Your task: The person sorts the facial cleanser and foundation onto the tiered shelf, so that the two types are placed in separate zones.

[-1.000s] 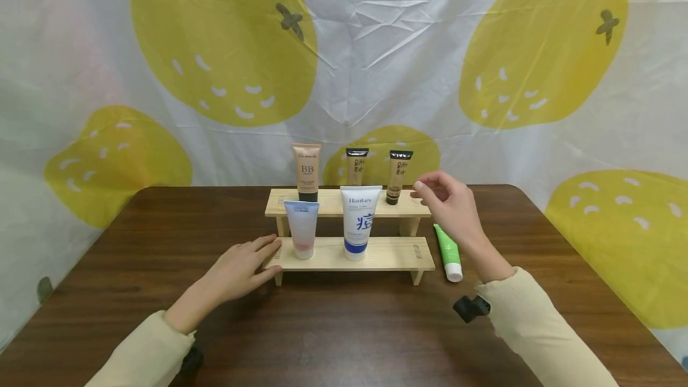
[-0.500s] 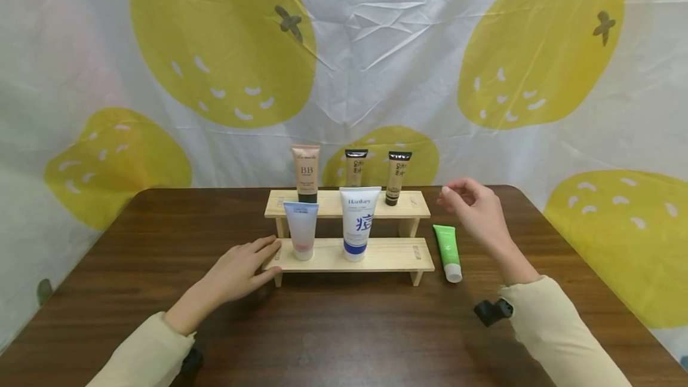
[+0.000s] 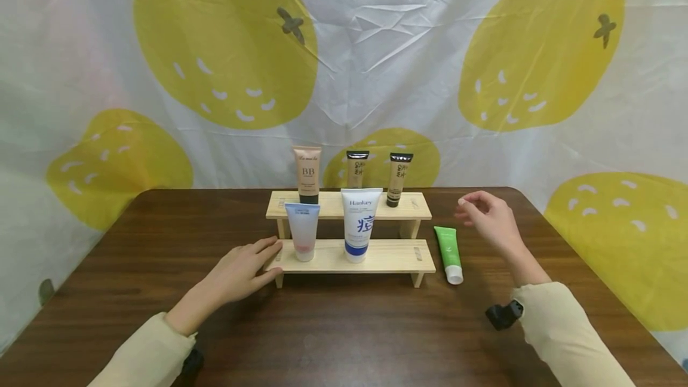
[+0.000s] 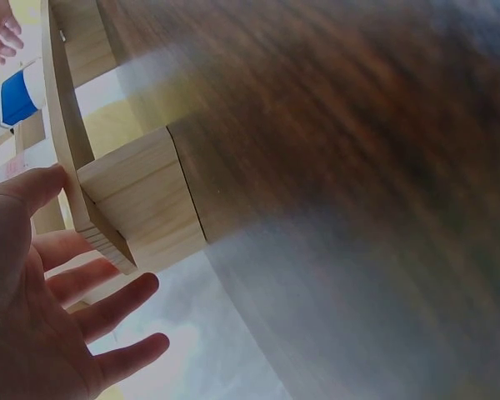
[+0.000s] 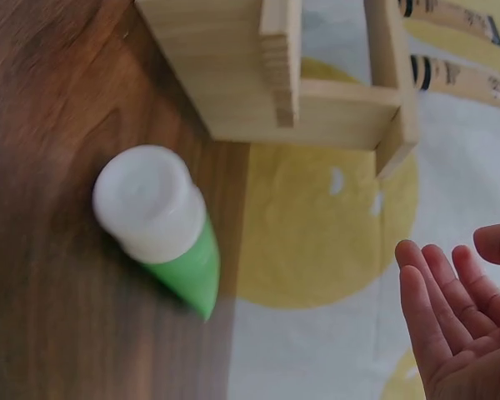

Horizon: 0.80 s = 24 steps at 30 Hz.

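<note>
A two-tier wooden display rack (image 3: 395, 258) stands on the table. My left hand (image 3: 239, 270) rests against the left end of its lower shelf. In the left wrist view the thumb (image 4: 42, 187) touches the shelf's front edge and the other fingers spread by its end. My right hand (image 3: 491, 223) hovers right of the rack, fingers loosely bent and holding nothing. Below it a green tube (image 3: 449, 252) with a white cap lies on the table. The lower shelf bears an upright clear-pink tube (image 3: 303, 232) and a white Hankey tube (image 3: 358, 220).
On the upper shelf stand a beige BB tube (image 3: 309, 172) and two tan tubes with black ends, one at the right (image 3: 396, 178) and one in the middle (image 3: 356, 169), partly hidden. A lemon-print cloth (image 3: 387, 88) hangs behind the dark wooden table (image 3: 344, 333).
My right hand has drawn away from the upper shelf's right tan tube, moving right and slightly down towards the green tube. The left hand and the tubes stay put.
</note>
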Available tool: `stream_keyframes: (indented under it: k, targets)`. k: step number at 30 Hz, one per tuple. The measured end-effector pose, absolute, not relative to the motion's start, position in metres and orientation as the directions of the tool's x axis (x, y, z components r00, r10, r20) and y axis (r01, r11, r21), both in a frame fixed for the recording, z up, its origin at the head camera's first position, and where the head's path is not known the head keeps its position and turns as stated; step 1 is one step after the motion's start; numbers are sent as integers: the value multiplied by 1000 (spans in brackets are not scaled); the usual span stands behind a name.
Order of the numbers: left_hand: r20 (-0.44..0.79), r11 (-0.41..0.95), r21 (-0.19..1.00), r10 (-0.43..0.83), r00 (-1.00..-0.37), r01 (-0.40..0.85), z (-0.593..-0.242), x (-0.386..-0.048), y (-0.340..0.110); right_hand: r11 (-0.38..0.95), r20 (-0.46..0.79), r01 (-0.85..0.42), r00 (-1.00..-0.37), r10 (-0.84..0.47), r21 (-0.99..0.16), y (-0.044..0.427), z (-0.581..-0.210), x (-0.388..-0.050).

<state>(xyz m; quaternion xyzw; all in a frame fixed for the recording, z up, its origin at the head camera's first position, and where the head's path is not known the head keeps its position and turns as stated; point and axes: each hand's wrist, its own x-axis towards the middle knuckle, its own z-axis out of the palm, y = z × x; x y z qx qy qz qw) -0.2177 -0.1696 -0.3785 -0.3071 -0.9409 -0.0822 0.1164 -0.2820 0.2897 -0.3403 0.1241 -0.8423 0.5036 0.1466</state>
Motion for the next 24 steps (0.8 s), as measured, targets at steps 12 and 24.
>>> stream_keyframes:
  k: [12,24]
  targets:
    - [278,794,75,564,-777,603,-377,-218,-168,536,227,-203,-974,-21,-820,298,-346,-276]
    - [277,797,79,560,-781,599,-377,-218,-167,581,99,-83,-995,-4,-810,312,-358,-284]
